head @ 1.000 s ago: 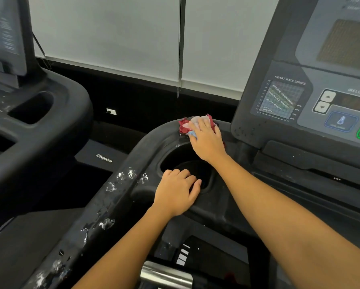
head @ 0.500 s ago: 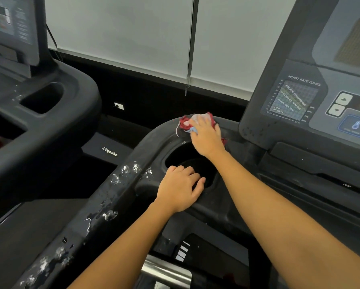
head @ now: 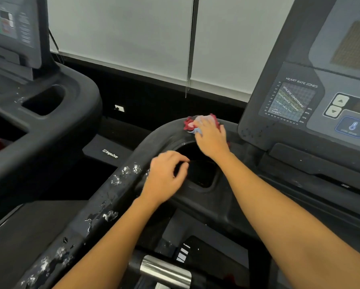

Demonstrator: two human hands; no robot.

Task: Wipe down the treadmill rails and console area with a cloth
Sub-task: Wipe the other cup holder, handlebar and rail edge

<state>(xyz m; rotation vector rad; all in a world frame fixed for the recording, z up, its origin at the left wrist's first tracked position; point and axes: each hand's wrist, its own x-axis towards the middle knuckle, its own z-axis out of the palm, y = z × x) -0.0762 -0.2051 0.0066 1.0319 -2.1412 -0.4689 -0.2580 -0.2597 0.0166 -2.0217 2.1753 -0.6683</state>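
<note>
A crumpled red and pale blue cloth (head: 188,124) lies on the top bend of the black treadmill rail (head: 112,195), just left of the console (head: 296,101). My right hand (head: 211,138) presses flat on the cloth, fingers stretched over it, and covers most of it. My left hand (head: 164,178) rests on the rail at the left rim of the cup holder (head: 202,174), fingers loosely curled and holding nothing. White flaky patches mark the rail further down.
A second treadmill (head: 50,132) with its own console and cup holder stands close on the left. White window blinds (head: 122,34) with a hanging chain fill the back. A shiny metal bar (head: 164,272) sits below the console.
My left hand slid a little left off the cup holder's near rim onto the rail. My right hand stayed on the cloth at the bend, shifting only slightly.
</note>
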